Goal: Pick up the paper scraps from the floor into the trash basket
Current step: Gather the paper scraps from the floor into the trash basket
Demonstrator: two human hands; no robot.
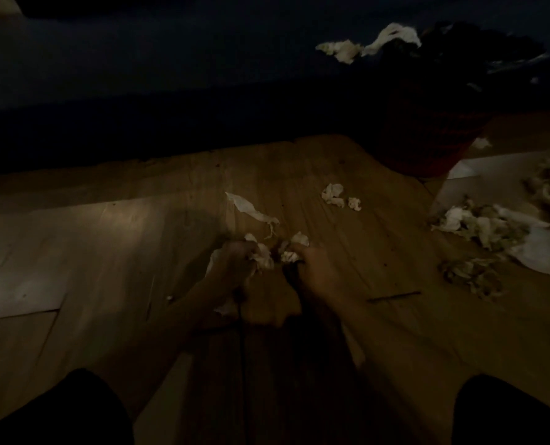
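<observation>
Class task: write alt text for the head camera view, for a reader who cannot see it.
In dim light, a person's left hand and right hand gather crumpled paper scraps from a wooden floor. More scraps lie ahead, and a dark trash basket stands at upper right.

The floor [347,252] is warm brown wood with straight plank grain, paler and greyish toward its left edge. The paper scraps [333,194] are off-white, some near the right edge tinged green-grey. The basket [427,136] is dark red with faint horizontal ribbing, lined black.
</observation>
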